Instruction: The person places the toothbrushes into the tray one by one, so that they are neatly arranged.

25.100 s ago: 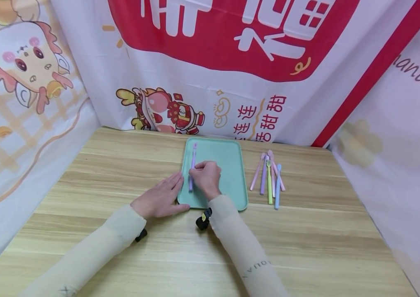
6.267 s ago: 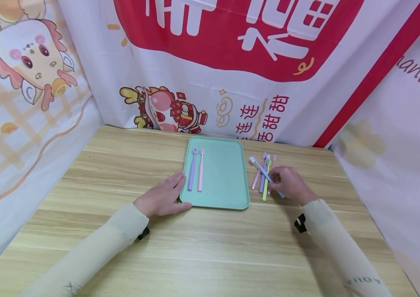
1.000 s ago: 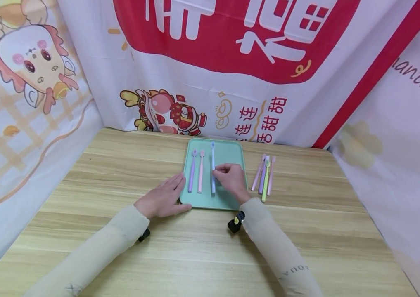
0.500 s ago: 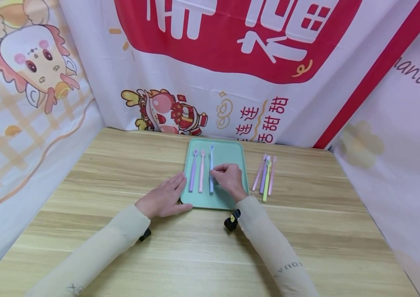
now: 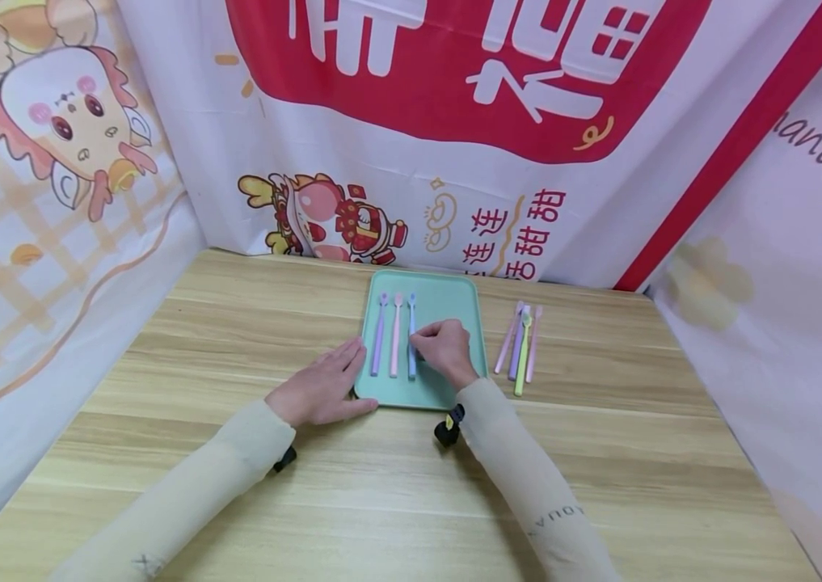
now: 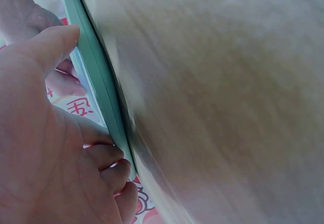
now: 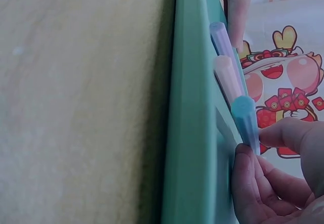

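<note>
In the head view, a mint-green tray (image 5: 454, 293) holds a purple toothbrush (image 5: 378, 343), a pink toothbrush (image 5: 395, 343) and a blue toothbrush (image 5: 412, 365), side by side with heads toward the back. My right hand (image 5: 447, 349) pinches the blue one's handle between thumb and fingers, low over the tray; the right wrist view shows the pinch at the blue handle (image 7: 245, 120). My left hand (image 5: 319, 390) lies with straight fingers against the tray's left edge, thumb at the near corner. In the left wrist view its thumb and fingertips touch the tray's rim (image 6: 98, 77).
Right of the tray, a loose cluster of several toothbrushes lies on the wooden table (image 5: 352, 501), with a green toothbrush (image 5: 523, 360) on top and pink and purple ones around it. A printed cloth (image 5: 411, 153) hangs behind the table, with more cloth at both sides.
Over the last second, my right hand moved the blue toothbrush left and down, beside the pink one. Earlier it was picked from the cluster, after the pink one joined the purple. My left hand stayed put.
</note>
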The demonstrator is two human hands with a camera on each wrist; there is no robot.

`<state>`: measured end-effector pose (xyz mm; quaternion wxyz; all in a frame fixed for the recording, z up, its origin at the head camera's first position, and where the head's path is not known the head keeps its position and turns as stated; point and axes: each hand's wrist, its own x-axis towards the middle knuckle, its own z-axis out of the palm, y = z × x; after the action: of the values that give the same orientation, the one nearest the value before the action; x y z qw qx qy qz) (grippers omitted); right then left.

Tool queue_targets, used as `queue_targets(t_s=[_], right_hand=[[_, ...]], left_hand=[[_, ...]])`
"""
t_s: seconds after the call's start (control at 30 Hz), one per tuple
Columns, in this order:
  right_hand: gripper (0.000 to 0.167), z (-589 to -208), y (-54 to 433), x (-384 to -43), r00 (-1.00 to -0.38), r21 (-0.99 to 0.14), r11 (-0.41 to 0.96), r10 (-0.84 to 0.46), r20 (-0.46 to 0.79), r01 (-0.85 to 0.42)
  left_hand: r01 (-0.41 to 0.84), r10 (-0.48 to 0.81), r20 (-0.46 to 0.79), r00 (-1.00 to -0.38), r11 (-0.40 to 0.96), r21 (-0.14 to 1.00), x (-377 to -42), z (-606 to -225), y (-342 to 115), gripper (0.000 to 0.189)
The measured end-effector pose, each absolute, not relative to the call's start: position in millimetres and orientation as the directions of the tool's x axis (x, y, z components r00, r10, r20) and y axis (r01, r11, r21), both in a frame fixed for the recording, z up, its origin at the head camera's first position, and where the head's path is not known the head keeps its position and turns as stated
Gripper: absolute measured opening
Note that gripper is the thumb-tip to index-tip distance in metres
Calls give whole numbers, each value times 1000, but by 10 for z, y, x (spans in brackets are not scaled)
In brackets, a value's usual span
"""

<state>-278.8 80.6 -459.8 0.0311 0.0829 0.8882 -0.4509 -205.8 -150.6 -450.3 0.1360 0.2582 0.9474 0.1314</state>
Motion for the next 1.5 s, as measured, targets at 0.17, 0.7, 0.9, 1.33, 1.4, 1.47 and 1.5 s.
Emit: queue_targets(t_s=[0.17,0.7,0.9,1.33,1.4,1.47,1.5], right_hand=[[12,-4570,794,-2787,-980,-790,581,120,-156,197],[10,-4520,752,-2826,-976,-731,648,123,-178,215],[11,-4530,751,-2851,-976,-715,665,129,-177,217],[13,-4535,747,-2837,-978,-703,681,127,-165,206],[13,-4534,746,-2834,-979,-703,682,122,-163,202],[14,-4532,745,-2832,-979,-703,683,118,-163,200],[14,-4532,745,-2833,-979,-703,683,117,-164,199]], left_hand=[[457,527,-187,-829,832,315,-2061,-4506,-1502,100],[456,523,-194,-830,836,304,-2047,-4504,-1496,100],[455,524,-195,-829,835,308,-2047,-4501,-1494,100],[457,526,-188,-829,832,313,-2028,-4473,-1491,99],[459,527,-186,-829,832,313,-2026,-4470,-1492,99],[459,528,-184,-829,831,313,-2025,-4468,-1492,99],[460,528,-183,-830,831,314,-2024,-4467,-1492,99]])
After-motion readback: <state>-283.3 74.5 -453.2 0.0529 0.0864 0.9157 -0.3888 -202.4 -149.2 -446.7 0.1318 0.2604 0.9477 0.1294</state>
